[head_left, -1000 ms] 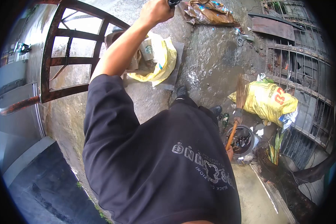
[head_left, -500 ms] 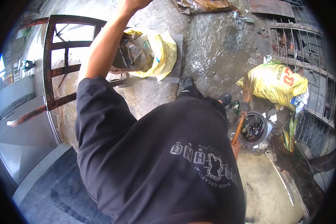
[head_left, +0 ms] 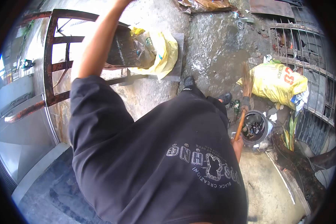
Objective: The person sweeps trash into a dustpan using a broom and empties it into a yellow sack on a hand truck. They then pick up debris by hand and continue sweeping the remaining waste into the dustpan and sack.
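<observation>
My right hand (head_left: 237, 143) is closed around the wooden handle of a stick broom (head_left: 242, 120), whose bristles fan out toward a yellow sack (head_left: 276, 80). My left arm (head_left: 97, 44) stretches up and forward. Only a sliver of my left hand (head_left: 124, 1) shows at the top edge, its fingers cut off. Beside that forearm, a dark, flat-sided pan-like thing (head_left: 122, 47) tilts at the mouth of an open yellow sack (head_left: 168, 56) with rubbish in it. Whether my left hand holds that pan is hidden.
A black bucket (head_left: 265, 132) with rubbish stands near the broom handle, with green bottles (head_left: 236, 106) close by. A rusty metal frame (head_left: 48, 56) is on the left. Metal grating (head_left: 302, 61) lines the right. The concrete ground (head_left: 209, 48) looks wet.
My left arm has shifted left, its hand slipping further out of view. The dark pan has moved left and shows more of its flat side. My right hand still grips the broom.
</observation>
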Motion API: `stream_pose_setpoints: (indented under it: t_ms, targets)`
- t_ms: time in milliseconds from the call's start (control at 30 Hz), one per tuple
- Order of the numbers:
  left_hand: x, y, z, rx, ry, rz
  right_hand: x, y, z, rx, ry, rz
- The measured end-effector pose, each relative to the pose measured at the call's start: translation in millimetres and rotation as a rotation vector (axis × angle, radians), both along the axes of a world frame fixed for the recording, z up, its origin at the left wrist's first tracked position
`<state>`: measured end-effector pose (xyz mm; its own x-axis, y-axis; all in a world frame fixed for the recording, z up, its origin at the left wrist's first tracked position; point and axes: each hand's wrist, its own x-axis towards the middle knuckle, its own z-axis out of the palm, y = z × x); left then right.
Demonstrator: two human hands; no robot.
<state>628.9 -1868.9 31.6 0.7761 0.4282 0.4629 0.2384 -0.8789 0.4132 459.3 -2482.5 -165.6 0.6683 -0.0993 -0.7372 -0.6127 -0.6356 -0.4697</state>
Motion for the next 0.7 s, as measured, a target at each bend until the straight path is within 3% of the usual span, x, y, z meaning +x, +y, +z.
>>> stream_pose_setpoints:
  t_ms: [133, 167, 267, 333, 400, 467, 633, 700]
  targets:
    - [-14, 7, -75, -0.05, -0.122, 0.033, 1, 16, 6, -0.051, -0.021, 0.013]
    - [-18, 0, -77, -0.192, -0.082, 0.07, -3, 12, -2, -0.049, -0.069, 0.038]
    - [-24, 13, -104, -0.131, -0.163, 0.006, -13, -9, -31, -0.035, -0.157, 0.126]
    - [-39, 20, -60, -0.142, -0.122, 0.019, -7, -5, -28, -0.019, -0.214, 0.165]
    - [-50, 18, 0, -0.14, -0.09, 0.051, 4, 15, 0, 0.016, -0.066, -0.013]
    - [-60, 17, 46, -0.033, -0.063, 0.101, 3, 6, -8, 0.065, -0.072, -0.022]
    - [-68, -8, 123, 0.141, -0.028, -0.004, 12, 12, 6, 0.032, -0.059, 0.032]
    - [-70, -14, 127, 0.199, -0.133, -0.06, 12, 16, 8, 0.048, -0.054, 0.008]
